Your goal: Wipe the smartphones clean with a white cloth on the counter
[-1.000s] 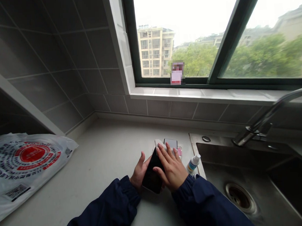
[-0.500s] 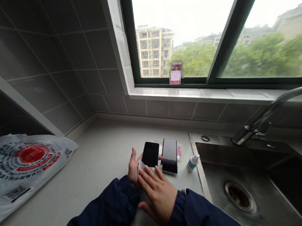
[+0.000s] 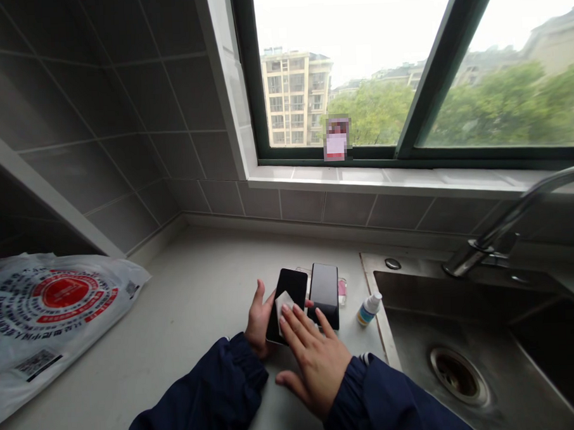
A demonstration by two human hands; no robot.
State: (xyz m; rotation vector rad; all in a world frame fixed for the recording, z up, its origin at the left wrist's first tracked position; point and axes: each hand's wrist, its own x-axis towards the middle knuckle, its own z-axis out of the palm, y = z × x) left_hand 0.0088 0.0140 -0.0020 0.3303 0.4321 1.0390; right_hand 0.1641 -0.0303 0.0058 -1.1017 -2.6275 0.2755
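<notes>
My left hand [image 3: 260, 321] holds a black phone [image 3: 294, 282] from below and from its left side, screen up, above the counter. A white wipe [image 3: 283, 304] lies on the phone's screen, pressed flat under the fingers of my right hand [image 3: 315, 356], whose thumb is spread away. Just right of the held phone, a second dark phone [image 3: 325, 286] lies on the counter. Clear cases with a pink part [image 3: 342, 290] show partly from beneath it. A small white bottle with a blue and yellow label [image 3: 368, 309] stands beside the sink.
A metal sink [image 3: 444, 322] with a curved faucet [image 3: 478, 244] takes up the right side. On the left of the counter [image 3: 190, 295] lies a white plastic bag with red print [image 3: 67, 313]. Behind are a tiled wall and a window with a ledge [image 3: 380, 174].
My right hand and the wipe have moved up and to the right over the phone, uncovering its lower left part. The held phone has shifted slightly right.
</notes>
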